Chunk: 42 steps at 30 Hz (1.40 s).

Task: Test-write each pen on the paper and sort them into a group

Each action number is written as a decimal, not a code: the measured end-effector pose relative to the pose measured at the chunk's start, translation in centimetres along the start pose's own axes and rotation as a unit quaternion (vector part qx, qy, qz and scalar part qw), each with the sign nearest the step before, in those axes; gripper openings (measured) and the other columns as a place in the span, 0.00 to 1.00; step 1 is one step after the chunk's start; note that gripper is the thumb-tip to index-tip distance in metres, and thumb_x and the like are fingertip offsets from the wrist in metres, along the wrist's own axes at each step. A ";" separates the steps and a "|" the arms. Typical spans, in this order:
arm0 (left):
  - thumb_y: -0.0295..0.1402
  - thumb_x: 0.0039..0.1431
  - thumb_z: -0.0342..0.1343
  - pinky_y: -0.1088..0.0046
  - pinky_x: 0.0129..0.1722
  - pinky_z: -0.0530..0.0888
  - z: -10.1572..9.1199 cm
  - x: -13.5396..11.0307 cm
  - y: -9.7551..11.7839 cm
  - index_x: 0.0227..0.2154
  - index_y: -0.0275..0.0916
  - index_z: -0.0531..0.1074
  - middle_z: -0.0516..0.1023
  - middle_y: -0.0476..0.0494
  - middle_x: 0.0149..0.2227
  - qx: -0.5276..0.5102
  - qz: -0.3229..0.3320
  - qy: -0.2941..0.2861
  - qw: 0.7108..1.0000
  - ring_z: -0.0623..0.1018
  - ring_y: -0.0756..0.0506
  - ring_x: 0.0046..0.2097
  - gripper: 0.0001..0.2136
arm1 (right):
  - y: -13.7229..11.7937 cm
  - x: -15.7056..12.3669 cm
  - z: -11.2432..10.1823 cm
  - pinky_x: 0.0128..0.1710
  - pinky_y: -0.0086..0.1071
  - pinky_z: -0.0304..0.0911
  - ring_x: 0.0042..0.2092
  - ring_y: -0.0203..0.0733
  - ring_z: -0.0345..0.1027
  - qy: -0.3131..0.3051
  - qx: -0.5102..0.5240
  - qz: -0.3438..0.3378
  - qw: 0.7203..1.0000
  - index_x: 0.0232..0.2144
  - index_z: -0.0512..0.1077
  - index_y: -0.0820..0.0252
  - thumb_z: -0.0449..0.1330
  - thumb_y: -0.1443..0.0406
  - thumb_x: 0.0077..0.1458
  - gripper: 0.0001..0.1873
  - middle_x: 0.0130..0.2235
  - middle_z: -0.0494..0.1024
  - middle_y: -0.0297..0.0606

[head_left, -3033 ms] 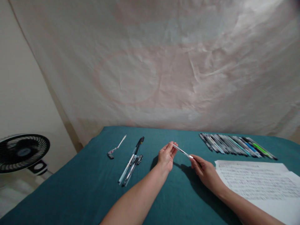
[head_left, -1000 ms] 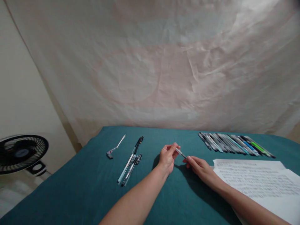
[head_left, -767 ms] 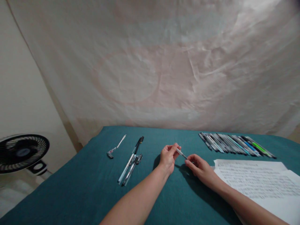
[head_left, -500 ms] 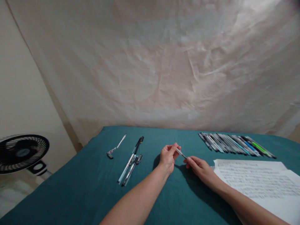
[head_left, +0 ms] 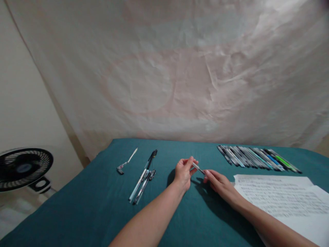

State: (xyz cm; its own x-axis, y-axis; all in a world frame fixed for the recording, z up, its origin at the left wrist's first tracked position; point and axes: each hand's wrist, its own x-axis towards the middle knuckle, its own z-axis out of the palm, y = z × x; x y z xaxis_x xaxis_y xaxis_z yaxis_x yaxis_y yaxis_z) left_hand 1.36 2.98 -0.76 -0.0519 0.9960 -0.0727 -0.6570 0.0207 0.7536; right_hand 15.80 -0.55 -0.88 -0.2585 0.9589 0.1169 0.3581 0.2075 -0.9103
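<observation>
Between my two hands a slim pen (head_left: 198, 167) is held up over the green cloth, tilted down to the right. My left hand (head_left: 183, 173) pinches its upper-left end between thumb and fingers. At the lower-right end, the fingertips of my right hand (head_left: 217, 182) are closed on it. The pen looks pale toward the left and darker toward the right; its ends are hidden in my fingers. Several pens (head_left: 142, 183) lie close together on the cloth to the left of my left hand.
Green cloth (head_left: 89, 209) covers the table. A long row of pens (head_left: 257, 158) lies at the back right, with written sheets of paper (head_left: 280, 195) in front. Farther left are a small dark item with a white strip (head_left: 120, 169) and a black fan (head_left: 25, 168) beside the table.
My right hand has shifted very slightly upward at the pen's end, and a little more of the pen's dark part shows. My left hand stays nearly still.
</observation>
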 end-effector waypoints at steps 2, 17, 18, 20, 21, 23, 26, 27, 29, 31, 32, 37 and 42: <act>0.35 0.47 0.61 0.70 0.34 0.73 0.0 0.1 0.0 0.27 0.35 0.63 0.74 0.44 0.31 -0.002 0.000 0.003 1.000 0.75 0.48 0.35 0.13 | 0.1 0.0 0.0 0.20 0.26 0.49 0.22 0.32 0.54 -0.006 -0.007 0.010 1.000 0.25 0.66 0.61 0.42 0.51 0.56 0.24 0.21 0.64 0.31; 0.39 0.50 0.58 0.69 0.30 0.74 -0.3 0.9 1.4 0.31 0.36 0.63 0.74 0.42 0.33 0.034 0.033 0.051 0.998 0.77 0.45 0.35 0.13 | 0.4 0.1 0.3 0.21 0.26 0.55 0.22 0.32 0.57 0.010 0.033 -0.003 0.999 0.30 0.65 0.60 0.52 0.51 0.51 0.18 0.23 0.64 0.29; 0.39 0.50 0.58 0.69 0.30 0.74 -0.4 1.1 1.5 0.31 0.36 0.63 0.74 0.42 0.33 0.038 0.041 0.059 0.997 0.77 0.45 0.35 0.13 | 0.3 0.0 0.3 0.21 0.26 0.55 0.22 0.32 0.57 0.009 0.033 -0.003 0.999 0.30 0.65 0.60 0.52 0.51 0.51 0.18 0.23 0.65 0.29; 0.39 0.50 0.57 0.70 0.29 0.74 -0.8 1.6 1.9 0.32 0.36 0.62 0.74 0.42 0.34 0.039 0.055 0.074 0.995 0.77 0.45 0.36 0.13 | 0.1 0.0 0.3 0.21 0.25 0.55 0.22 0.31 0.58 0.007 0.032 0.000 0.999 0.30 0.66 0.61 0.52 0.51 0.51 0.18 0.23 0.65 0.30; 0.39 0.51 0.57 0.70 0.29 0.74 -0.9 1.8 2.1 0.32 0.36 0.62 0.74 0.42 0.34 0.037 0.059 0.081 0.994 0.77 0.45 0.36 0.13 | 0.0 0.0 0.2 0.21 0.25 0.55 0.22 0.31 0.58 0.006 0.034 0.003 0.999 0.30 0.66 0.61 0.52 0.51 0.51 0.18 0.23 0.66 0.30; 0.39 0.51 0.57 0.70 0.29 0.75 -1.3 2.3 2.6 0.31 0.37 0.62 0.74 0.42 0.34 0.035 0.067 0.097 0.992 0.77 0.45 0.36 0.13 | -0.1 -0.1 0.2 0.20 0.25 0.54 0.22 0.31 0.58 0.001 0.038 0.012 0.999 0.31 0.67 0.61 0.52 0.50 0.51 0.19 0.24 0.67 0.31; 0.40 0.53 0.55 0.70 0.29 0.75 -1.8 2.9 3.3 0.31 0.37 0.61 0.74 0.42 0.34 0.059 0.083 0.120 0.988 0.77 0.46 0.36 0.12 | -0.1 0.0 0.1 0.19 0.25 0.53 0.21 0.31 0.58 -0.005 0.049 0.027 0.998 0.31 0.68 0.62 0.51 0.50 0.51 0.20 0.24 0.69 0.32; 0.40 0.54 0.54 0.71 0.30 0.75 -1.9 3.0 3.5 0.32 0.37 0.61 0.74 0.42 0.35 0.079 0.088 0.124 0.985 0.77 0.46 0.36 0.12 | -0.2 0.0 0.0 0.18 0.25 0.53 0.20 0.31 0.57 -0.005 0.051 0.032 0.998 0.30 0.69 0.62 0.51 0.50 0.50 0.20 0.24 0.69 0.32; 0.41 0.55 0.51 0.73 0.32 0.74 -2.2 3.2 3.8 0.32 0.37 0.62 0.74 0.42 0.37 0.134 0.087 0.124 0.979 0.77 0.48 0.37 0.11 | -0.2 0.0 0.0 0.17 0.24 0.52 0.19 0.30 0.57 -0.002 0.054 0.037 0.998 0.30 0.69 0.61 0.51 0.50 0.50 0.20 0.23 0.69 0.32; 0.41 0.56 0.51 0.74 0.31 0.73 -2.3 3.2 4.1 0.31 0.37 0.63 0.74 0.42 0.36 0.191 0.064 0.108 0.973 0.76 0.49 0.36 0.11 | -0.2 0.0 -0.1 0.16 0.24 0.51 0.19 0.30 0.56 0.001 0.056 0.040 0.998 0.29 0.69 0.61 0.51 0.50 0.50 0.20 0.22 0.68 0.32; 0.41 0.54 0.52 0.75 0.30 0.73 -2.3 3.1 4.3 0.30 0.36 0.64 0.75 0.41 0.34 0.219 0.045 0.093 0.970 0.77 0.49 0.34 0.12 | -0.3 0.0 -0.1 0.16 0.23 0.50 0.19 0.30 0.56 0.002 0.058 0.042 0.997 0.29 0.69 0.61 0.51 0.50 0.50 0.20 0.22 0.68 0.32; 0.36 0.39 0.64 0.77 0.22 0.67 -2.5 2.5 5.2 0.19 0.34 0.70 0.73 0.46 0.19 0.387 -0.038 -0.005 0.921 0.72 0.51 0.21 0.11 | -0.7 0.0 -0.2 0.15 0.23 0.50 0.19 0.30 0.55 -0.002 0.073 0.051 0.996 0.30 0.69 0.61 0.49 0.47 0.50 0.24 0.21 0.66 0.31; 0.29 0.29 0.65 0.76 0.23 0.64 -3.4 2.4 6.1 0.09 0.36 0.68 0.64 0.52 0.09 0.532 -0.030 -0.037 0.845 0.67 0.51 0.17 0.10 | -0.8 0.0 -0.5 0.17 0.24 0.52 0.20 0.31 0.56 -0.007 0.096 0.059 0.994 0.30 0.70 0.62 0.49 0.46 0.49 0.25 0.22 0.66 0.31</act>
State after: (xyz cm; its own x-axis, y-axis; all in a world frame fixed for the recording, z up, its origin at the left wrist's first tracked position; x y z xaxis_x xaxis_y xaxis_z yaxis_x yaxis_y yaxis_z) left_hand -5.29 5.24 1.44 0.0300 0.9923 -0.1202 0.3945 0.0987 0.9136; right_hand 15.98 -0.63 0.06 -0.2377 0.9713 0.0011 0.2086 0.0521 -0.9766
